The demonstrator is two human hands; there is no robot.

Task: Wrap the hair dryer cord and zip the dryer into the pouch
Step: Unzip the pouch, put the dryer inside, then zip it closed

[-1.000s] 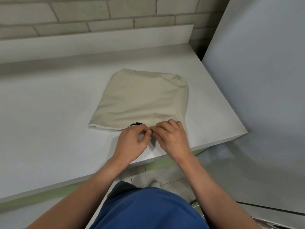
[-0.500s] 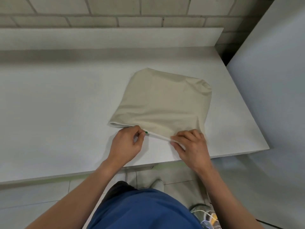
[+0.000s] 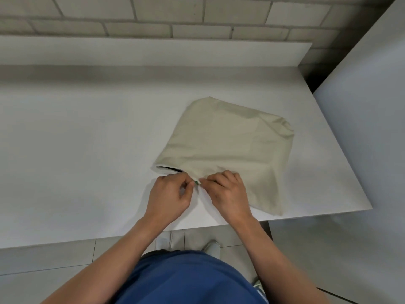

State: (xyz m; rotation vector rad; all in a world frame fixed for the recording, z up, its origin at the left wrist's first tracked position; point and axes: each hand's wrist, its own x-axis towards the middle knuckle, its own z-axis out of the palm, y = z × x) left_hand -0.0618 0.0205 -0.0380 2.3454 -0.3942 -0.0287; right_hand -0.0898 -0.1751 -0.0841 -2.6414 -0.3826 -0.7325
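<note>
The white table (image 3: 76,139) spans the view from the left edge, with a raised white ledge (image 3: 131,51) along its far side and a pale brick wall (image 3: 153,18) behind it. Below the near edge of the table lies a tiled floor (image 3: 43,260).

The left hand (image 3: 168,196) rests at the near edge of the table. Its fingers are curled, and the thumb and forefinger pinch the green zipper pull (image 3: 196,182). To the left of the pull, a short stretch of the pouch mouth is unzipped and shows as a dark slit (image 3: 173,170).

The right hand (image 3: 228,191) sits just beside the left hand, on the other side of the pull. Its fingers are curled down and pinch the zippered edge of the pouch next to the pull.

The beige fabric pouch (image 3: 230,145) lies flat on the right half of the table, with its zippered edge towards the person and its far right corner bunched. The fabric hides whatever is inside.

Two light shoes (image 3: 163,240) (image 3: 212,246) stand on the floor under the table edge, and a blue garment (image 3: 186,279) fills the lower centre.

A plain white panel (image 3: 361,128) stands at the right end of the table
</note>
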